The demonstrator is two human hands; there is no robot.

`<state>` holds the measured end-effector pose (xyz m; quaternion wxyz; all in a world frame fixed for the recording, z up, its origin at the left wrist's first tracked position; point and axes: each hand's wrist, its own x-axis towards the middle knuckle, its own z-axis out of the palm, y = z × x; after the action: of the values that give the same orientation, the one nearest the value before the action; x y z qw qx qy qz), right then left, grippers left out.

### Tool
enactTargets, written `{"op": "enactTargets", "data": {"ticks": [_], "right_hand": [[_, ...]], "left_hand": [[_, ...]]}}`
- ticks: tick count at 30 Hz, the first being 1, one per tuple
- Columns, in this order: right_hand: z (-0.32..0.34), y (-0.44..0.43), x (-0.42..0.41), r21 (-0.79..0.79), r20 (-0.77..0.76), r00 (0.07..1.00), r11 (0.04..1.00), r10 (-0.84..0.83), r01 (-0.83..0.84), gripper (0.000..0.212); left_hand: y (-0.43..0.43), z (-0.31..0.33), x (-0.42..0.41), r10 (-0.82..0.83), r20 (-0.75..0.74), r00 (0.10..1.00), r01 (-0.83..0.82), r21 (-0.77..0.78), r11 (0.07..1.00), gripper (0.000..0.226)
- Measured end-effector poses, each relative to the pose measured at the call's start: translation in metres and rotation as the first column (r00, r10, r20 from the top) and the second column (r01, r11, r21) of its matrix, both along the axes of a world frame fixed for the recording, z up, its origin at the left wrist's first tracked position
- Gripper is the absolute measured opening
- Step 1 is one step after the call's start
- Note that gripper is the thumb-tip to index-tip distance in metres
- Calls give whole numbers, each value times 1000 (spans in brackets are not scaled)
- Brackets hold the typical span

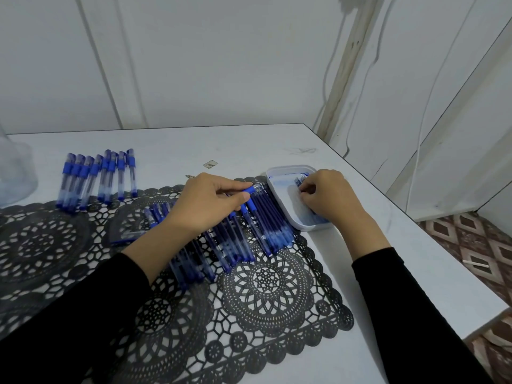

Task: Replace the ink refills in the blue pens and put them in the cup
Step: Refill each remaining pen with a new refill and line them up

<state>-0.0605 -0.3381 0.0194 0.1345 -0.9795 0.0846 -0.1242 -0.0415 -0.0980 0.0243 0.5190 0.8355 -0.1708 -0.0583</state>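
Here left grip [205,206] pinches a pen [248,190]; right grip [329,195], in the tray [288,168], perhaps clamped.

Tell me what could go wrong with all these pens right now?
The left hand pinches one pen while its wrist is over the loose pile. A careless lift could roll pens off the mat. The right hand digs in the tray, which might slide. The refills beside the pile could get mixed up.

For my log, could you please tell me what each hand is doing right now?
Left hand: pinching a blue pen.
Right hand: fingers curled inside the white tray; hold unclear.
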Motion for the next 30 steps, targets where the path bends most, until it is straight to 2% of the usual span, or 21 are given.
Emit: {"op": "enactTargets", "data": {"ticks": [3,9,14,17,19,21,23,26,30], "right_hand": [[0,3,1,-20,-16,999,999,35,-35,23],[0,7,0,-10,-44,999,1000,-11,10,24],[0,8,1,72,-37,997,995,-63,66,22],[0,8,1,216,-5,995,971,-101,100,24],[5,11,-2,430,37,992,898,-117,90,23],[11,16,-7,666,96,989,746,-108,17,19],[20,25,-11,819,129,987,571,-93,-53,20],[31,43,-13,913,137,990,392,-24,-117,19],[36,81,-13,954,149,986,251,73,-162,19]], "left_hand": [[0,0,0,-1,1,1000,1,-1,1000,23],[1,-1,1,1,8,1000,-1,4,1000,23],[2,-1,2,2,13,1000,-2,-1,1000,22],[2,-2,2,-4,20,1000,4,-1,1000,22],[3,-2,2,-6,30,1000,6,-8,1000,22],[5,0,1,-3,47,999,4,-33,999,21],[10,2,-1,7,60,998,-2,-85,996,21],[24,6,-7,28,76,997,-16,-151,988,22],[58,5,-18,34,153,988,-5,-180,984,24]]}}
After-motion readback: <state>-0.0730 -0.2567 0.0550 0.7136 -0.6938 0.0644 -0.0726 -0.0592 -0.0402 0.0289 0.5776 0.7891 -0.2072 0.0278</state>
